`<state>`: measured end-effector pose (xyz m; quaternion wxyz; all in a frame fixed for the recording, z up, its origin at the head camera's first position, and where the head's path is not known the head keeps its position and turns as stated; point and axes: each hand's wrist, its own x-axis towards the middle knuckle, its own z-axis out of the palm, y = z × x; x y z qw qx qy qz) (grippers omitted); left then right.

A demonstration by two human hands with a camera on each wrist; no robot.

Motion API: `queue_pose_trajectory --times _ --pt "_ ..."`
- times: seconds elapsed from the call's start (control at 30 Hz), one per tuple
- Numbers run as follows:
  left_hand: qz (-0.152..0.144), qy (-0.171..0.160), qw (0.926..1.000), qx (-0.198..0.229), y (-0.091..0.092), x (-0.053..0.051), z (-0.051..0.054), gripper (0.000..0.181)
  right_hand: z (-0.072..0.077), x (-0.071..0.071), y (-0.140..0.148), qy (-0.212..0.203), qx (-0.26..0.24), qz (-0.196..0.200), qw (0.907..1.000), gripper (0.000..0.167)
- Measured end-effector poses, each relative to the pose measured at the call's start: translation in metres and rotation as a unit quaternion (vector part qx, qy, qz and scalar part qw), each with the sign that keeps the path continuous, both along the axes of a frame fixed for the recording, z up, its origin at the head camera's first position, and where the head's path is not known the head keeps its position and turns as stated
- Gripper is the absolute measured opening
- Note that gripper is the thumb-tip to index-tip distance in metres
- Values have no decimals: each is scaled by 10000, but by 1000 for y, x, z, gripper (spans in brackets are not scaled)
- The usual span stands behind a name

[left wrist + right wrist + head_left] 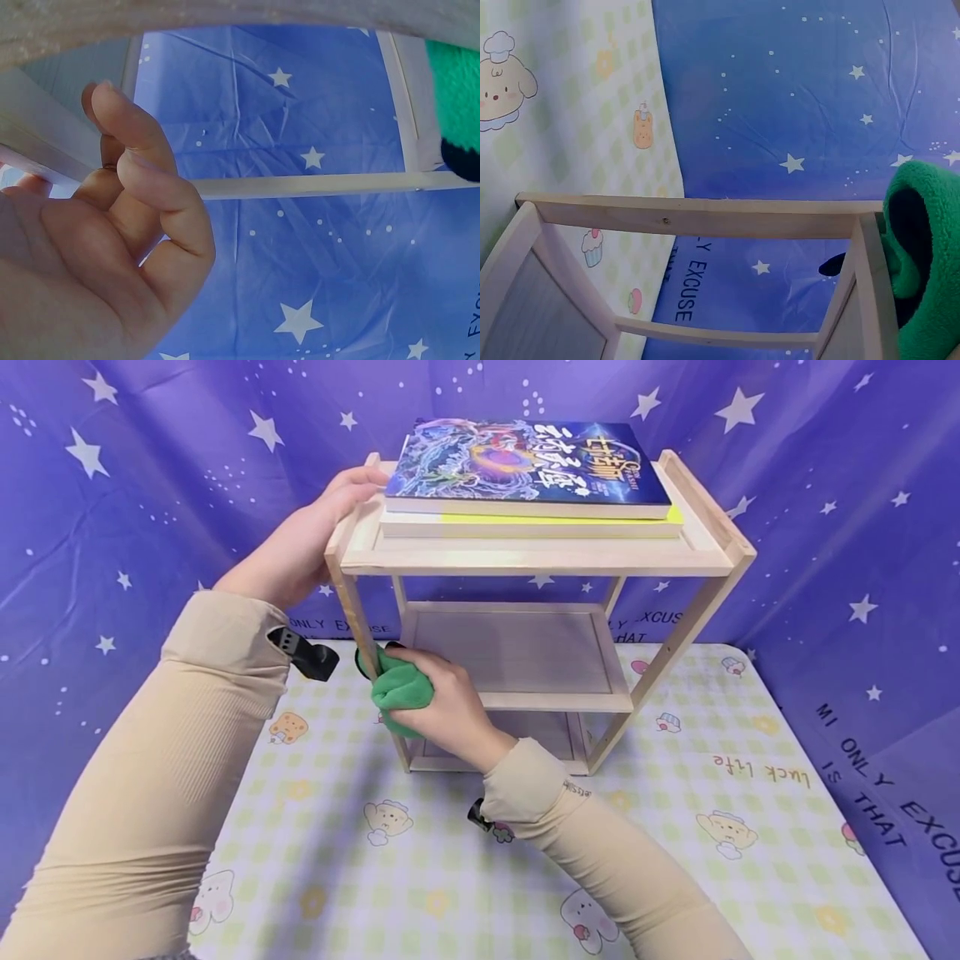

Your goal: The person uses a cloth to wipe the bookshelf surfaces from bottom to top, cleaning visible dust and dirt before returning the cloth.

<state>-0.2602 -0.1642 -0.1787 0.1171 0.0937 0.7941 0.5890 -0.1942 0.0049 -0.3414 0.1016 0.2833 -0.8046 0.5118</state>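
A light wooden three-tier shelf [536, 558] stands on the table. My left hand [303, 539] grips its top left side rail; in the left wrist view the fingers [180, 247] are bent beside the wood. Lower down, my right hand [448, 706] holds a fuzzy green cloth [402, 687] with black parts, wrapped against the front left post [351, 602]. In the right wrist view the green cloth [937, 300] bulges beside the shelf frame [765, 217], while the right hand itself is almost wholly out of that view.
Two stacked books, a blue-covered book [517, 464] over a yellow-edged book [540, 527], lie on the top tier. A checked, cartoon-printed tablecloth [442, 860] covers the table. Purple star-patterned curtains [187, 460] hang behind and at both sides.
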Motion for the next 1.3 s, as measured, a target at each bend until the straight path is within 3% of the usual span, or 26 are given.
queue_pose_trajectory --times 0.4,0.67,1.0,1.1,1.3 --pt "10 -7 10000 87 0 1 1 32 -3 14 12 234 -839 -254 9959 56" --pt "6 -24 10000 33 0 2 0 29 -5 21 22 50 -1294 -429 9906 58" --pt "-17 4 10000 60 1 2 0 31 0 24 33 -231 -1444 -732 9865 59" --pt "-1 -10 10000 67 2 2 -1 31 1 24 37 -15 -1504 -774 9856 59" --pt "-6 -17 10000 61 1 2 -1 30 6 25 50 1008 -1618 -831 9781 57"
